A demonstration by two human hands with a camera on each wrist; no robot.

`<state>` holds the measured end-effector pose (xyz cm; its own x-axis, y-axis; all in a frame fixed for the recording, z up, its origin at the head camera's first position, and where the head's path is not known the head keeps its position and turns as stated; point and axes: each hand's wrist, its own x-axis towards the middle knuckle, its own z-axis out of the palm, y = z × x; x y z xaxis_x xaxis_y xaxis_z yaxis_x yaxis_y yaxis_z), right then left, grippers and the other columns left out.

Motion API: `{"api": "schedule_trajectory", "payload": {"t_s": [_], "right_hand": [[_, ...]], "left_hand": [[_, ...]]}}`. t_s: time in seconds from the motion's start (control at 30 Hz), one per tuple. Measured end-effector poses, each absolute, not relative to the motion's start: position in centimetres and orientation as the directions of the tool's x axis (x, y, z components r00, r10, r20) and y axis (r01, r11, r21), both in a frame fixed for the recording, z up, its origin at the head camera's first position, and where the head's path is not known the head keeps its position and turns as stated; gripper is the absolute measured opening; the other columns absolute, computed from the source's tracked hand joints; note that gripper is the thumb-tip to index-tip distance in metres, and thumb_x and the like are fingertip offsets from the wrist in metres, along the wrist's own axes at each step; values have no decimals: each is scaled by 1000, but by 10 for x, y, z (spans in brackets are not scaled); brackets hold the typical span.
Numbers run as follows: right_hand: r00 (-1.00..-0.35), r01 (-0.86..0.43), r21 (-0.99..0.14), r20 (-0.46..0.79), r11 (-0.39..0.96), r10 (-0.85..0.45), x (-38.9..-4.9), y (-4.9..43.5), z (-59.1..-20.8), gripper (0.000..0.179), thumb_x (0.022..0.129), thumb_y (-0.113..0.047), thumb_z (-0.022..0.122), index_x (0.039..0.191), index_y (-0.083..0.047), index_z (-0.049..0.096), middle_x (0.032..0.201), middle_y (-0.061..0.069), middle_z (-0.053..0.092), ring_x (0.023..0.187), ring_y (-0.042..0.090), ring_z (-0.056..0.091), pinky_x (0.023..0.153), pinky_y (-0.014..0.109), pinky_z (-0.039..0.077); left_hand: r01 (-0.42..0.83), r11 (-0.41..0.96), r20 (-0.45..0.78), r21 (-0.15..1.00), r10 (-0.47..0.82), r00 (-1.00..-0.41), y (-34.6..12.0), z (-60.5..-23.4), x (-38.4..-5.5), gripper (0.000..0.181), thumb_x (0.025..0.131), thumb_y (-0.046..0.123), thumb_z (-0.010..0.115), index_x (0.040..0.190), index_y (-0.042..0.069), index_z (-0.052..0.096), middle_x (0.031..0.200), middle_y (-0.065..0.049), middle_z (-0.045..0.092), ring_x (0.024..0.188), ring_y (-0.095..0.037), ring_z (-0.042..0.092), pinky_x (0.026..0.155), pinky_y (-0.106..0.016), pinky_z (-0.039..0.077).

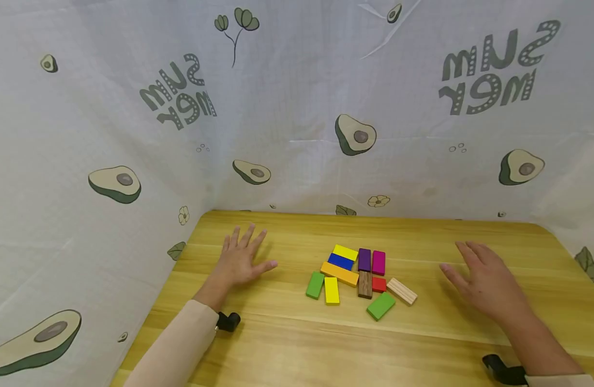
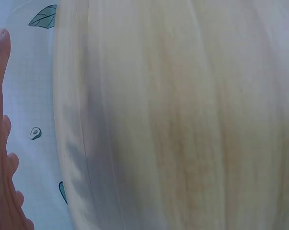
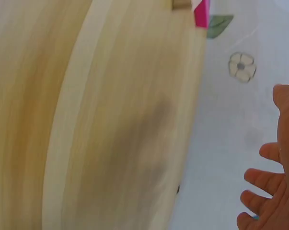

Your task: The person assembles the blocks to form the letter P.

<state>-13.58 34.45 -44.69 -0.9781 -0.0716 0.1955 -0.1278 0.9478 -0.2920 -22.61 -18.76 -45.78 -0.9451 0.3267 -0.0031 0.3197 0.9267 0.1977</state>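
In the head view my left hand point(image 1: 238, 260) is over the left part of the table with fingers spread, holding nothing. My right hand point(image 1: 487, 282) is over the right part, fingers extended and nothing in them. Between the hands lies a loose group of coloured blocks: a yellow block point(image 1: 345, 252), a blue block point(image 1: 341, 262) and an orange block point(image 1: 340, 273) side by side, then a purple block point(image 1: 364, 259), a magenta block point(image 1: 379, 263), a dark brown block point(image 1: 365, 285) and a red block point(image 1: 379, 285). Nearest the right hand is a pale wooden block point(image 1: 401, 291).
Toward the front of the group lie a green block point(image 1: 315, 285), a second yellow block point(image 1: 332, 291) and another green block point(image 1: 381, 306). The wooden table point(image 1: 297, 344) meets a white cloth point(image 1: 297, 107) printed with avocados behind and at the sides.
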Motion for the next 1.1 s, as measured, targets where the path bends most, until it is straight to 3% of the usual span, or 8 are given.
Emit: {"api": "schedule_trajectory", "payload": {"t_s": [0.17, 0.53, 0.83, 1.1], "right_hand": [[-972, -152, -342, 223, 927, -77, -137, 320, -444, 73, 103, -44, 59, 150, 8, 38, 146, 39, 39, 129, 62, 34, 101, 77, 33], [-968, -209, -398, 216, 893, -131, -137, 267, -441, 60, 100, -38, 66, 144, 0, 52, 137, 31, 54, 127, 55, 42, 99, 75, 40], [-964, -248, -416, 195, 875, -180, -135, 224, -442, 54, 94, -38, 73, 136, -6, 63, 124, 20, 64, 115, 40, 53, 92, 62, 52], [-956, -291, -378, 146, 879, -254, -136, 191, -448, 51, 89, -44, 78, 130, -15, 69, 113, 8, 66, 104, 27, 55, 84, 47, 57]], "left_hand": [[336, 918, -11, 212, 346, -938, -181, -460, -226, 91, 92, 78, 46, 165, 29, 20, 173, -11, 10, 158, -48, 2, 124, -71, 7], [373, 896, -3, 242, 385, -923, -163, -463, -221, 89, 93, 76, 48, 165, 31, 20, 174, -9, 12, 158, -46, 7, 125, -68, 11], [409, 873, -16, 267, 429, -903, -142, -461, -215, 87, 93, 76, 47, 165, 34, 18, 173, -8, 13, 159, -44, 8, 126, -66, 13], [470, 838, 3, 277, 488, -873, -122, -464, -209, 83, 94, 74, 49, 163, 32, 28, 168, -9, 28, 152, -42, 29, 122, -64, 28]]}}
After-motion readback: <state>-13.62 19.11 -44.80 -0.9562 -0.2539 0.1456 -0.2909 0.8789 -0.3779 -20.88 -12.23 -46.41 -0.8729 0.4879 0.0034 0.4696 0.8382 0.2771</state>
